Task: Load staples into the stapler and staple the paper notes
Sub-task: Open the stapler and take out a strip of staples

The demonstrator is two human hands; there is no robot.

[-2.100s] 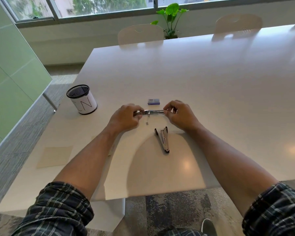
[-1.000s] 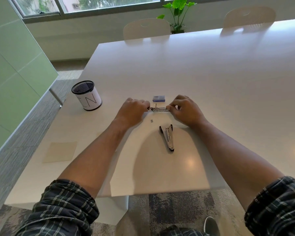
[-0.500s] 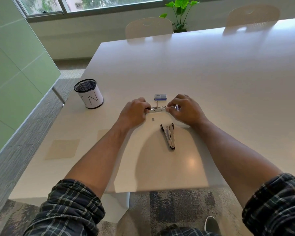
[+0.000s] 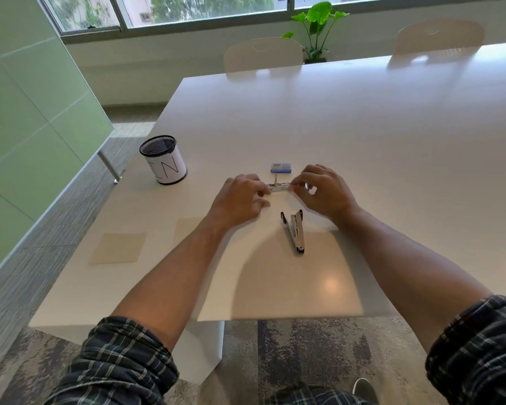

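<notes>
A small shiny metal staple magazine (image 4: 278, 187) lies crosswise on the white table (image 4: 362, 141), and I hold it at both ends. My left hand (image 4: 240, 200) pinches its left end with curled fingers. My right hand (image 4: 323, 190) pinches its right end between thumb and forefinger. The stapler body (image 4: 294, 232) lies spread open in a narrow V just in front of my hands, touched by neither. A blue-and-white staple box (image 4: 281, 168) sits right behind the magazine. Two pale paper notes (image 4: 117, 248) (image 4: 187, 229) lie flat at the left.
A black mesh pen cup (image 4: 164, 160) with a white label stands at the left behind the notes. The table's near edge runs close under my forearms. Two chairs (image 4: 263, 54) and a potted plant (image 4: 319, 27) are at the far side.
Both hands stay on the magazine at the same spot. My left fingers have shifted slightly along its left end. The small loose bit seen on the table earlier is now hidden under my left hand.
</notes>
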